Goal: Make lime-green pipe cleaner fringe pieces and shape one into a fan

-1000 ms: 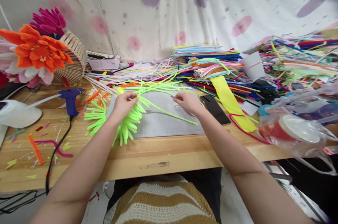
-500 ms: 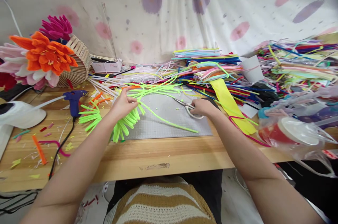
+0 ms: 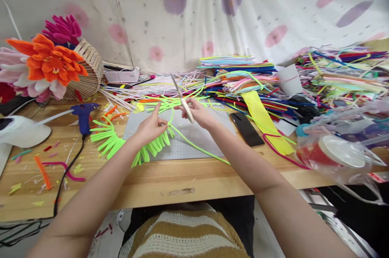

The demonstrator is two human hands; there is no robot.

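My left hand (image 3: 152,126) is closed on the green pipe-cleaner fringe (image 3: 114,142), a curved row of bright green loops lying over the grey cutting mat (image 3: 200,144). One long green stem trails from near its fingers to the mat's front edge. Just to the right, my right hand (image 3: 196,112) grips the scissors (image 3: 184,104) by their white handles, blades pointing up and away. Behind both hands, loose green stems (image 3: 164,103) lie across the back of the mat.
A blue glue gun (image 3: 84,116) with its cord and felt flowers (image 3: 54,61) are at left. Behind lie pipe-cleaner bundles (image 3: 243,82). A phone (image 3: 246,128), a yellow strip (image 3: 267,124) and a bagged red cup (image 3: 331,150) are at right.
My right hand has lifted the scissors off the mat and moved left beside my left hand, uncovering the phone. My left hand and the green fringe have shifted slightly right.
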